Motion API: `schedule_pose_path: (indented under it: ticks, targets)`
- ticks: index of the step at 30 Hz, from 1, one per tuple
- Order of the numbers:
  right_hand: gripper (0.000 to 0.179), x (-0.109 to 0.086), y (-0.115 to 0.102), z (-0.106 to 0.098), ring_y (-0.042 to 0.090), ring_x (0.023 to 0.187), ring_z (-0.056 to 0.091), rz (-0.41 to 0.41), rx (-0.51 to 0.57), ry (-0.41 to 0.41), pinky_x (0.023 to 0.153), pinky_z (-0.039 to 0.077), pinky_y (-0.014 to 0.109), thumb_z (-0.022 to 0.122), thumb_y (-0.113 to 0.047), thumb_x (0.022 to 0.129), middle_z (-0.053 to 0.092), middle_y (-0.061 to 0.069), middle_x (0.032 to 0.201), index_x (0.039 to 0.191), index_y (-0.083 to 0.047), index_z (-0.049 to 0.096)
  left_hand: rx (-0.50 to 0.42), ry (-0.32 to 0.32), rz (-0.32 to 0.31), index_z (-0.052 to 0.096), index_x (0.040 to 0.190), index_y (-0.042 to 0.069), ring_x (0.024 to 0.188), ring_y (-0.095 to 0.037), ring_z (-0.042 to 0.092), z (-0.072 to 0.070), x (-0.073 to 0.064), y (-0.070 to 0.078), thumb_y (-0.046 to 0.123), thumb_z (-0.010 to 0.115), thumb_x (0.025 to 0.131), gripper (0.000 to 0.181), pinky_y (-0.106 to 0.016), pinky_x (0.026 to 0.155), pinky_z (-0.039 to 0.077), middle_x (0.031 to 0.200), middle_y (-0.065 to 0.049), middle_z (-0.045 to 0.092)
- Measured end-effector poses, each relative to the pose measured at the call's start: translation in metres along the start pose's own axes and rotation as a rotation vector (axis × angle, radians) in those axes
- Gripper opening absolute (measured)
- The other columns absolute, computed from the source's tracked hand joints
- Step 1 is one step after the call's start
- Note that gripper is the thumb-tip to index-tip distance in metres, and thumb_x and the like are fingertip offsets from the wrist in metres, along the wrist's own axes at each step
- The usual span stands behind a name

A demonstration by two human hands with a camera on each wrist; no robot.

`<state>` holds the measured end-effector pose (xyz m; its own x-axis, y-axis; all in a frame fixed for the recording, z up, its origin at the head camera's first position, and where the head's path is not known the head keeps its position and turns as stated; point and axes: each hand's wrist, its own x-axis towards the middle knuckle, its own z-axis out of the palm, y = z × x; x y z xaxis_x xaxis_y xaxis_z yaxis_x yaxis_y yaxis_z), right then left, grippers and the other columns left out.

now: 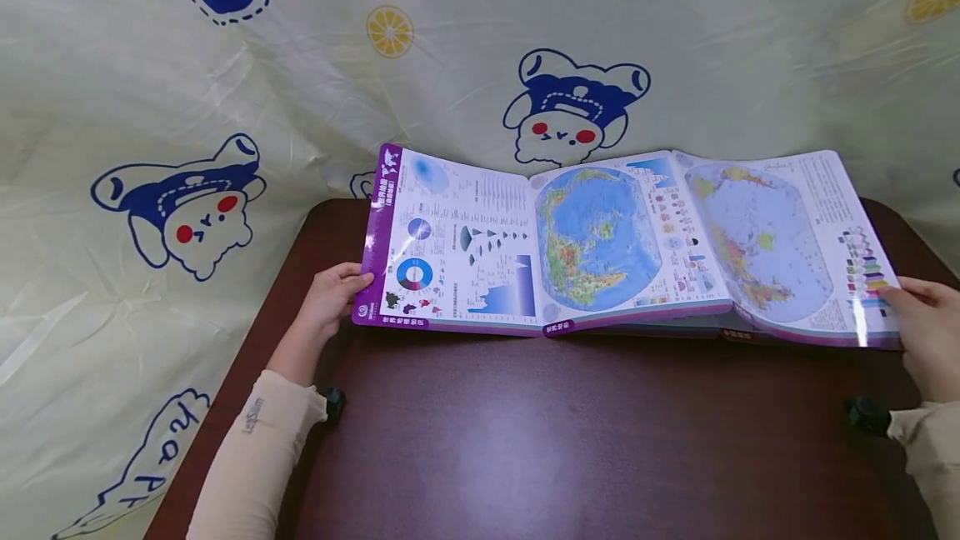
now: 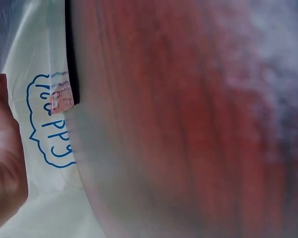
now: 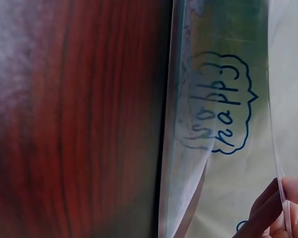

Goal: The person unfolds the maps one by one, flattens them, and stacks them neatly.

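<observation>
A glossy folding map [image 1: 600, 240] with a purple border lies spread in several panels across the far part of the table. Its left panel shows charts; the other two carry blue world maps. At the left edge my left hand [image 1: 330, 302] pinches the purple border, thumb on top. My right hand [image 1: 930, 340] pinches the right panel's outer edge, and that panel is lifted off the layers below it. In the right wrist view, the right hand [image 3: 268, 210] holds the thin sheet edge between thumb and fingers. Only part of the left hand [image 2: 7, 163] shows in the left wrist view.
The dark brown table [image 1: 510, 440] has rounded far corners and a shiny reflection. Behind and to the left hangs a pale curtain [image 1: 315, 90] with cartoon prints, close to the map's far edge. A dark device [image 1: 333, 405] sits at the left wrist, another [image 1: 867, 417] at the right.
</observation>
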<state>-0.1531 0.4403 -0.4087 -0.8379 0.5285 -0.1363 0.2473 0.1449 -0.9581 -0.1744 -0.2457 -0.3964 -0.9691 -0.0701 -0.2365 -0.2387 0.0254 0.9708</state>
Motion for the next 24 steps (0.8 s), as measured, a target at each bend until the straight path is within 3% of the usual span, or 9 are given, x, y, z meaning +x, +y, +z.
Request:
schedule_pose_path:
  ticks: [5,7,9,10,12,19,21,24]
  targets:
    - [0.01,0.002,-0.003,0.003,-0.001,0.046,0.048,0.052,-0.173,0.049,0.038,0.045,0.023,0.047,-0.021,0.092,0.045,-0.017,0.069,0.099,-0.028,0.05,0.097,0.045,-0.008,0.054,0.111,-0.006,0.065,-0.014,0.064,0.005,0.005,0.001,0.012,0.057,0.089,0.029,-0.031,0.061,0.053,0.083,-0.005,0.066]
    - [0.023,0.005,-0.001,0.004,-0.001,0.048,0.047,0.058,-0.265,0.073,0.039,0.045,0.024,0.046,-0.024,0.092,0.045,-0.012,0.075,0.114,-0.021,0.052,0.131,0.057,-0.013,0.054,0.113,-0.006,0.066,-0.015,0.064,0.006,0.007,0.001,0.014,0.056,0.089,0.031,-0.031,0.062,0.053,0.09,-0.012,0.066]
    - [0.026,0.007,0.0,0.004,-0.001,0.047,0.045,0.063,-0.336,0.1,0.039,0.045,0.025,0.046,-0.025,0.092,0.045,-0.011,0.074,0.116,-0.018,0.053,0.172,0.076,-0.024,0.055,0.115,-0.004,0.068,-0.016,0.064,0.007,0.009,0.001,0.016,0.056,0.089,0.032,-0.031,0.063,0.053,0.098,-0.017,0.064]
    - [0.02,0.008,0.0,0.004,-0.001,0.046,0.046,0.06,-0.353,0.112,0.038,0.044,0.026,0.046,-0.024,0.091,0.045,-0.013,0.07,0.108,-0.019,0.055,0.202,0.085,-0.025,0.056,0.116,-0.002,0.07,-0.017,0.064,0.008,0.01,0.001,0.017,0.056,0.09,0.032,-0.03,0.063,0.053,0.101,-0.018,0.063]
    - [0.035,0.006,-0.002,0.006,0.0,0.045,0.045,0.045,-0.409,0.118,0.039,0.044,0.026,0.045,-0.024,0.091,0.045,-0.012,0.069,0.12,-0.005,0.052,0.258,0.098,-0.023,0.056,0.117,-0.001,0.073,-0.019,0.064,0.009,0.011,0.0,0.019,0.056,0.09,0.034,-0.03,0.064,0.052,0.104,-0.02,0.061]
    - [0.037,0.001,-0.011,0.008,0.001,0.042,0.043,0.031,-0.499,0.151,0.038,0.043,0.024,0.042,-0.022,0.092,0.036,-0.021,0.054,0.113,0.008,0.048,0.392,0.14,-0.008,0.057,0.118,0.0,0.079,-0.024,0.064,0.014,0.016,-0.004,0.022,0.055,0.09,0.036,-0.03,0.066,0.052,0.103,-0.019,0.062]
    - [0.038,0.002,-0.011,0.009,0.002,0.045,0.043,0.035,-0.509,0.162,0.039,0.042,0.022,0.042,-0.022,0.092,0.045,-0.011,0.06,0.115,0.008,0.048,0.432,0.14,-0.013,0.056,0.118,0.0,0.079,-0.025,0.063,0.016,0.017,-0.005,0.022,0.054,0.091,0.035,-0.03,0.066,0.052,0.102,-0.019,0.062]
    - [0.045,0.0,-0.012,0.012,0.013,0.061,0.046,0.041,-0.546,0.162,0.042,0.04,0.022,0.039,-0.024,0.093,0.051,0.012,0.086,0.124,0.008,0.044,0.513,0.128,-0.017,0.054,0.118,-0.001,0.079,-0.025,0.062,0.017,0.017,-0.004,0.021,0.052,0.092,0.034,-0.03,0.067,0.052,0.101,-0.019,0.061]
